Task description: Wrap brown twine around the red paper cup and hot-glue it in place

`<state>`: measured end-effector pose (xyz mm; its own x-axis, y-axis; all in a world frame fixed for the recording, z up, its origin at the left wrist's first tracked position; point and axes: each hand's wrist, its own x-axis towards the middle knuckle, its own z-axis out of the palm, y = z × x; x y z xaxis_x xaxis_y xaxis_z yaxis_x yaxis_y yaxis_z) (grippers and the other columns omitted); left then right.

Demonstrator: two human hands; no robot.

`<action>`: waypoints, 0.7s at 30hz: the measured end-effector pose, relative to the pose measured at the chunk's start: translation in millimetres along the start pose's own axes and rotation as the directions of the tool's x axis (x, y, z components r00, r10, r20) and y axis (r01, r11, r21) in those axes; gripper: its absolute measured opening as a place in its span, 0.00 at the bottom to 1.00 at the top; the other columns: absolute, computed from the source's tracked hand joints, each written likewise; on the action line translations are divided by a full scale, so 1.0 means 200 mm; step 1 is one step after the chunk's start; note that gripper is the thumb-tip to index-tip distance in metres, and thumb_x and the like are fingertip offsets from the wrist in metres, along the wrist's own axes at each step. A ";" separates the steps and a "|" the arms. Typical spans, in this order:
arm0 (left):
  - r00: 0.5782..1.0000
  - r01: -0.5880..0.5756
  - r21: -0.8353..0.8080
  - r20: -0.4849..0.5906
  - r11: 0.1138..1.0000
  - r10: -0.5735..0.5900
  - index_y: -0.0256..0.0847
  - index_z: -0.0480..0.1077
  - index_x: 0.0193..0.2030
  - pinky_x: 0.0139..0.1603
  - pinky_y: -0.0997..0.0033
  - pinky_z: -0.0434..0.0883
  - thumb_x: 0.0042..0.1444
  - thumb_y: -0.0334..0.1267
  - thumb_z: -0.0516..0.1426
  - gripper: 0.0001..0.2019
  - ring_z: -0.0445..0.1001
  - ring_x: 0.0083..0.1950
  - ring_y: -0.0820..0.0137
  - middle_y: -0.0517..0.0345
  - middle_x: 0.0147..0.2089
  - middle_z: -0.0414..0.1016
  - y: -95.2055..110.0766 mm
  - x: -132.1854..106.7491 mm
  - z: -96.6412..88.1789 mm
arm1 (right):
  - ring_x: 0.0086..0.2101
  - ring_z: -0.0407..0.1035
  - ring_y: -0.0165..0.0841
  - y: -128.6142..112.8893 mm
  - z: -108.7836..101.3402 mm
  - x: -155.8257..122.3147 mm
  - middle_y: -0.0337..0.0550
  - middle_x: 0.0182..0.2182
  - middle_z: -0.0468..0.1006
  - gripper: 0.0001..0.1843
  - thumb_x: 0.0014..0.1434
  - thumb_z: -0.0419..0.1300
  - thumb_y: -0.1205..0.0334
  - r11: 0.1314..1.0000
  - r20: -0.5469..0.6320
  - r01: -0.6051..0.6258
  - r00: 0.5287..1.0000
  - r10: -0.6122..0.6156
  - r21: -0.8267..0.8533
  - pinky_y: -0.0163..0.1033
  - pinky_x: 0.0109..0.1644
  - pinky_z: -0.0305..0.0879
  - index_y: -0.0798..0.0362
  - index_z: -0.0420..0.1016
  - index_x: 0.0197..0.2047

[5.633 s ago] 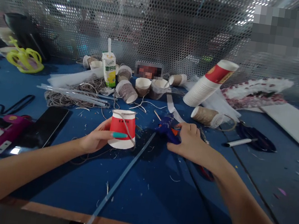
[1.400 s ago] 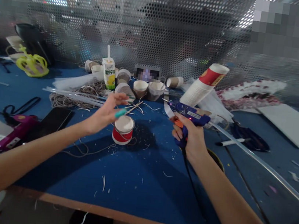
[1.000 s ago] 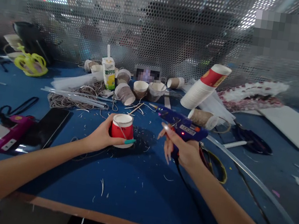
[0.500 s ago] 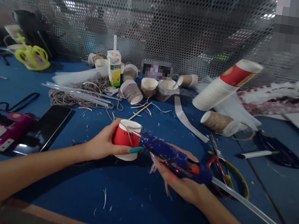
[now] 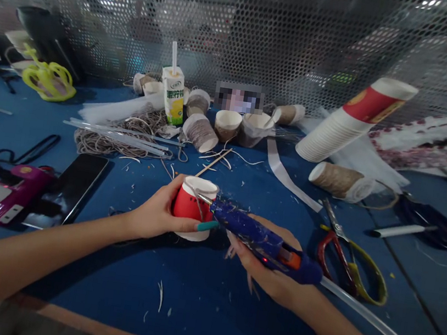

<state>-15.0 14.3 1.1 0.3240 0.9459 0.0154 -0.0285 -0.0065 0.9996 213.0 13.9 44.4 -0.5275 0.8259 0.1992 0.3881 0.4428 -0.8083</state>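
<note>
A red and white paper cup (image 5: 190,205) sits in the middle of the blue table, with a strand of grey-brown cord running over its rim. My left hand (image 5: 163,209) is wrapped round the cup from the left, thumb across its front. In my right hand (image 5: 272,263) is a blue hot glue gun (image 5: 248,229), gripped from below. Its metal nozzle points left, at the cord by the cup's upper right side; whether it touches cannot be made out. A long clear glue stick (image 5: 384,328) runs out of the gun's back end.
Scissors (image 5: 336,239) lie right of the glue gun. A phone (image 5: 80,183) and a purple glue gun (image 5: 15,194) lie at left. Behind are tangled cord (image 5: 122,145), a drink carton (image 5: 173,96), cord-wrapped cups (image 5: 201,133) and a leaning cup stack (image 5: 336,136). A perforated metal screen (image 5: 210,21) closes the back.
The view has shifted slightly, so most things sit a little differently in the picture. Both hands keep their holds, and the nozzle stays close to the cup's rim.
</note>
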 end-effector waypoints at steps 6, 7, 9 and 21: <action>1.000 -0.022 -0.003 0.018 1.000 0.022 0.43 0.63 0.52 0.49 0.60 0.71 0.44 0.39 0.67 0.29 0.72 0.49 0.62 0.53 0.50 0.72 -0.01 0.00 0.00 | 0.24 0.74 0.31 0.01 0.02 -0.01 0.38 0.22 0.77 0.08 0.56 0.60 0.61 0.999 -0.052 -0.003 0.999 0.005 0.037 0.34 0.28 0.70 0.50 0.71 0.26; 0.999 -0.022 -0.005 0.026 1.000 0.022 0.43 0.62 0.53 0.49 0.60 0.71 0.45 0.39 0.67 0.28 0.73 0.49 0.62 0.53 0.50 0.72 -0.01 0.00 0.00 | 0.23 0.74 0.31 0.01 0.02 -0.02 0.37 0.22 0.77 0.08 0.57 0.60 0.61 0.999 -0.063 -0.009 0.998 0.012 0.044 0.34 0.28 0.70 0.50 0.71 0.26; 0.999 -0.025 -0.006 0.035 1.000 0.025 0.43 0.62 0.52 0.49 0.60 0.71 0.45 0.38 0.67 0.28 0.73 0.49 0.62 0.53 0.50 0.73 0.00 0.00 0.00 | 0.23 0.74 0.31 0.01 0.02 -0.02 0.37 0.21 0.76 0.09 0.57 0.59 0.62 0.999 -0.056 -0.012 0.998 0.014 0.043 0.34 0.28 0.70 0.50 0.71 0.25; 0.998 -0.051 0.028 0.047 0.998 0.049 0.43 0.62 0.52 0.51 0.59 0.70 0.44 0.39 0.67 0.29 0.72 0.49 0.62 0.53 0.50 0.72 0.01 0.00 0.00 | 0.21 0.71 0.29 0.00 0.04 -0.03 0.37 0.19 0.73 0.11 0.56 0.56 0.64 1.000 -0.102 0.000 0.995 -0.002 -0.016 0.34 0.27 0.68 0.49 0.67 0.22</action>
<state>-15.8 14.0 2.1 0.3665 0.9281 0.0657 -0.0187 -0.0633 0.9978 209.9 6.4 39.9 -0.4485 0.8563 0.2561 0.4002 0.4485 -0.7991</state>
